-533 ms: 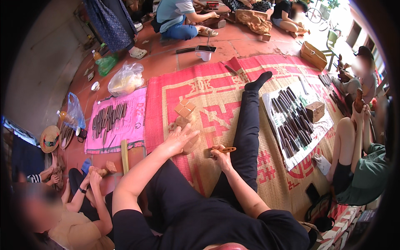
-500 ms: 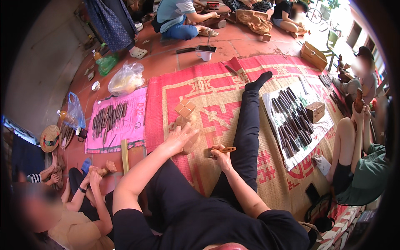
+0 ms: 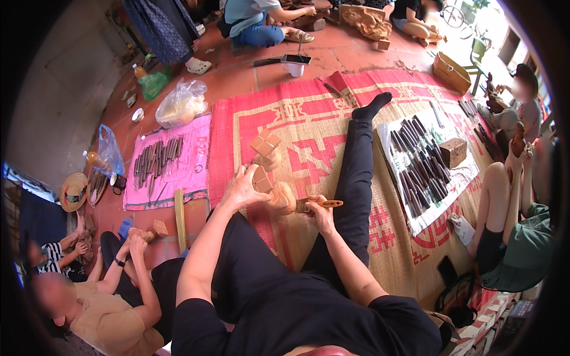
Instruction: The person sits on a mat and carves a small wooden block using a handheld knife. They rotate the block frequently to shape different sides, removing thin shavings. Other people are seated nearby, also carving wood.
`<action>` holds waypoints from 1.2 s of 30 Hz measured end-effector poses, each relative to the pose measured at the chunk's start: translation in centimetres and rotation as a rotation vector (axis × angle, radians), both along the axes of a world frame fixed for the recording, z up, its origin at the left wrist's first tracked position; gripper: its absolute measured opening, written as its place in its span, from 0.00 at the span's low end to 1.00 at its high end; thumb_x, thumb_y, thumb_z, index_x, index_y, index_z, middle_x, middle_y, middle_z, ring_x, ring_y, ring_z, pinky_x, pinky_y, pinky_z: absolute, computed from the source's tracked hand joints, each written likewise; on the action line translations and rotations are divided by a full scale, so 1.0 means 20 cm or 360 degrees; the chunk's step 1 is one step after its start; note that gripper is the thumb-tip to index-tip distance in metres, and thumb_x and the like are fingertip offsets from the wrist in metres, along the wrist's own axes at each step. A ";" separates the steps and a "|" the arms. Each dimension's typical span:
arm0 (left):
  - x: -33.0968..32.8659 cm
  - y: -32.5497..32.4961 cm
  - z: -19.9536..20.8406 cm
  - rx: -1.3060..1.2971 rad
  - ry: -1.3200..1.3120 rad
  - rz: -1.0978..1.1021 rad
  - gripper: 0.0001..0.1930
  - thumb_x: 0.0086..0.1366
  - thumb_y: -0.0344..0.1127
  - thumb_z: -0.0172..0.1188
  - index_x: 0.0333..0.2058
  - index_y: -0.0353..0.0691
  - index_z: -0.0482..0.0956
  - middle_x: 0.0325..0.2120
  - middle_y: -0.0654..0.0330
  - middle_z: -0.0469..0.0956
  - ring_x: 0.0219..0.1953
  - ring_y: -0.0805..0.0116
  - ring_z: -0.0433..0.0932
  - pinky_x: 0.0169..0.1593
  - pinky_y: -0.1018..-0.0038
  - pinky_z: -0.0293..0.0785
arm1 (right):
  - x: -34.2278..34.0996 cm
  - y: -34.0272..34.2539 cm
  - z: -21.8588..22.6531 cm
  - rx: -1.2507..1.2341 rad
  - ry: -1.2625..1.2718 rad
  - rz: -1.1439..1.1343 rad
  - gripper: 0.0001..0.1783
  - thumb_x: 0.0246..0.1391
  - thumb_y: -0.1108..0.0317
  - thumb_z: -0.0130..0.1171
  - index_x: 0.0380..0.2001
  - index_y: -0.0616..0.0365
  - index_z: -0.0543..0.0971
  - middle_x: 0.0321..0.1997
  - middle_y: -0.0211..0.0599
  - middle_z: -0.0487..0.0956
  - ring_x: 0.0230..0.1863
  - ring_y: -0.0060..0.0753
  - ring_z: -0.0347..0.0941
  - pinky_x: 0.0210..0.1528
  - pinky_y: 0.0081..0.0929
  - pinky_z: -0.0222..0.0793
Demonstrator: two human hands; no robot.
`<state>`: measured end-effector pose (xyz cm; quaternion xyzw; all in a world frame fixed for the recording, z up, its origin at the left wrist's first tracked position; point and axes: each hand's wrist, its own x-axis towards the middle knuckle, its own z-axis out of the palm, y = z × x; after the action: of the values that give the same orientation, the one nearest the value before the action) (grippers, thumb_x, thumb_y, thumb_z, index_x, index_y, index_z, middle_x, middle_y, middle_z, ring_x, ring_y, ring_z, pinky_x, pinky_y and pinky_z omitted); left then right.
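Observation:
My left hand (image 3: 240, 188) grips the square block end of a light wooden carving (image 3: 282, 199), tilted over the mat between my legs. The rounded end of the carving points right, toward my other hand. Closed around a flat wooden-handled brush (image 3: 330, 203), my right hand (image 3: 321, 216) holds its head against or very close to the carving; whether it touches I cannot tell. Just beyond my left hand, a second similar carving (image 3: 266, 160) rests on the red and straw woven mat (image 3: 314, 145), its square block end showing grooved lines.
Many dark-handled tools lie on a pink cloth (image 3: 193, 172) at left and a white sheet (image 3: 409, 222) at right, beside a wooden block (image 3: 453, 153). A white mug (image 3: 293, 69) with a phone (image 3: 295, 59) on top stands ahead. Other people sit on both sides.
My left hand has shifted left and turned the carving so that its block end faces up and toward me. The brush in my right hand has come up against or close to the carving's rounded end.

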<state>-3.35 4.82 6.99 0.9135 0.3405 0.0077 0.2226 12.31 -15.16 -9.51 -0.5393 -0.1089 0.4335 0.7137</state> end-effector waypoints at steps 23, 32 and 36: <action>0.00 -0.07 -0.23 0.0212 -0.0543 0.0087 0.48 0.50 0.60 0.69 0.62 0.36 0.63 0.47 0.48 0.69 0.51 0.48 0.68 0.57 0.57 0.66 | -0.06 0.29 0.35 0.0160 -0.0303 0.0791 0.18 0.52 0.67 0.67 0.45 0.62 0.78 0.41 0.32 0.79 0.45 0.22 0.73 0.49 0.24 0.69; -0.06 0.05 -0.25 0.0104 -0.0711 0.0177 0.45 0.51 0.63 0.68 0.62 0.40 0.66 0.45 0.50 0.71 0.50 0.52 0.71 0.55 0.60 0.68 | -0.20 0.44 0.34 0.0256 -0.1187 0.0547 0.13 0.47 0.72 0.67 0.37 0.61 0.79 0.33 0.28 0.75 0.35 0.24 0.71 0.42 0.27 0.68; -0.08 0.03 -0.26 0.0085 -0.0727 0.0216 0.45 0.51 0.63 0.67 0.61 0.39 0.67 0.44 0.51 0.71 0.50 0.52 0.71 0.55 0.60 0.67 | -0.14 0.42 0.35 0.0215 -0.0360 0.0510 0.12 0.46 0.74 0.66 0.37 0.60 0.81 0.37 0.31 0.79 0.37 0.26 0.74 0.43 0.26 0.71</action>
<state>-4.87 5.36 1.88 0.8686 0.3417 0.2380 0.2687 9.55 -6.76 -2.58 -0.5112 -0.3014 0.4699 0.6535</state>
